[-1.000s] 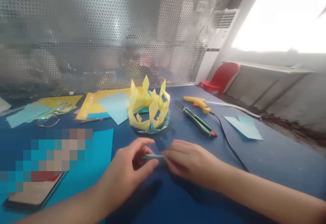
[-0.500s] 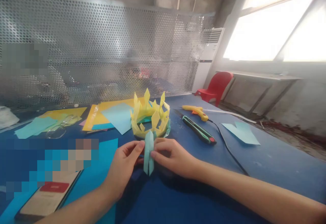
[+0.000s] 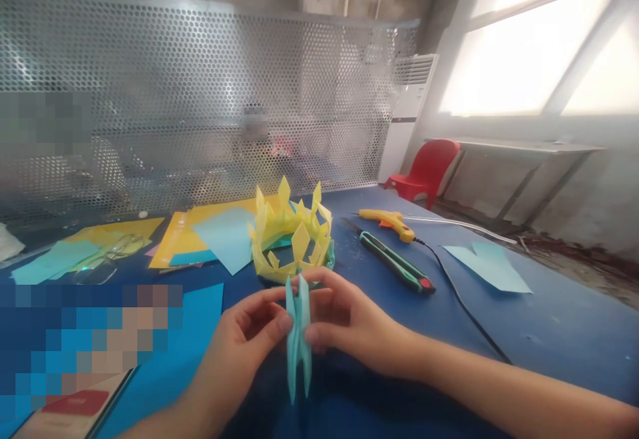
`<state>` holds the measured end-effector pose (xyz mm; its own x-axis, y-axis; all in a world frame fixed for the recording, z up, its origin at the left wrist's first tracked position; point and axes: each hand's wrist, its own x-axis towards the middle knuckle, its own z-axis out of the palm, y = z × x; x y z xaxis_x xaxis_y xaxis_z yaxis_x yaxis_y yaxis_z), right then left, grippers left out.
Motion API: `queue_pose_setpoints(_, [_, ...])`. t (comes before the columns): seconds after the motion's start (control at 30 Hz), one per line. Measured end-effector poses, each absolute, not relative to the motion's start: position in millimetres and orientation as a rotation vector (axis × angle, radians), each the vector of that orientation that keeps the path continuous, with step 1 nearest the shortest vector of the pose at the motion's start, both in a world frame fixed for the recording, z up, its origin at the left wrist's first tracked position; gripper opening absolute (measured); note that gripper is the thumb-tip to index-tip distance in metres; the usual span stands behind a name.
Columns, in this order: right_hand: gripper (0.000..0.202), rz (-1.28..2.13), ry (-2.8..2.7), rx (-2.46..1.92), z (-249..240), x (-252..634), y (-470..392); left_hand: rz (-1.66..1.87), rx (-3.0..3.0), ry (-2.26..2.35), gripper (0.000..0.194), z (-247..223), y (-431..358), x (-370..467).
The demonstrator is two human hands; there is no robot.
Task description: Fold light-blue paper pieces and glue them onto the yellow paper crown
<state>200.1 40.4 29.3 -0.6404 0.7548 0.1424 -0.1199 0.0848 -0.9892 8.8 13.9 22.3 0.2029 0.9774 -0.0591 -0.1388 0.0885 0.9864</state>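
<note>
Between my two hands a light teal folded paper piece (image 3: 298, 339) is held upright above the blue table. It has two long layers with pointed ends at top and bottom, spread apart at both ends. My left hand (image 3: 249, 336) pinches its left side between thumb and fingers. On the other side, my right hand (image 3: 349, 316) grips it with the thumb low and the fingertips near the top. Just behind the hands stands a yellow paper crown (image 3: 299, 243) with diamond-shaped points; some teal paper shows at its lower right.
Right of the crown lie a box cutter (image 3: 397, 263) and a yellow glue gun (image 3: 387, 219) with a black cord. Teal paper (image 3: 489, 266) rests farther right. Yellow and blue sheets (image 3: 227, 233) and scissors (image 3: 107, 256) are at left; a phone-like object (image 3: 74, 406) is near front left.
The folded paper has come lower and turned, its two layers now spread at the ends. Both hands have shifted slightly down, and my right fingers have moved toward its top. The view has shifted slightly.
</note>
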Motion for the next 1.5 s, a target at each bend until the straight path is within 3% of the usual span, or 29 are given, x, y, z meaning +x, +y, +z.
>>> queue_pose_setpoints(0.13, [0.039,1.792,-1.623,-0.533,30.7,200.4,40.0,1.034,1.132,0.866,0.042,17.6,14.3,5.8])
queue_pose_setpoints(0.47, [0.038,1.692,-1.560,-0.612,36.0,196.9,29.3,1.063,1.235,0.799,0.022,18.1,2.4,15.0])
queue_pose_setpoints(0.57, [0.027,1.529,-1.624,-0.657,41.0,195.2,21.6,1.137,1.360,0.829,0.019,13.8,-3.6,16.9])
queue_pose_setpoints(0.73, [0.012,0.978,-1.867,-0.723,42.7,194.8,12.9,1.340,1.535,0.847,0.008,7.7,-10.1,19.1])
queue_pose_setpoints(0.9, [0.034,0.630,-1.817,-0.697,34.3,193.2,10.5,1.454,1.760,0.930,0.026,9.7,-6.8,14.3])
queue_pose_setpoints(1.03, [0.036,0.520,-1.772,-0.667,33.1,193.7,10.0,1.395,2.121,1.027,0.036,13.6,1.5,5.8])
queue_pose_setpoints(1.13, [0.038,0.474,-1.771,-0.639,33.8,194.6,9.2,1.404,2.287,1.091,0.033,13.3,4.9,2.0])
queue_pose_setpoints(1.5, [0.041,0.516,-1.753,-0.558,30.6,194.3,7.6,1.322,2.716,0.946,0.052,3.0,2.3,-11.4])
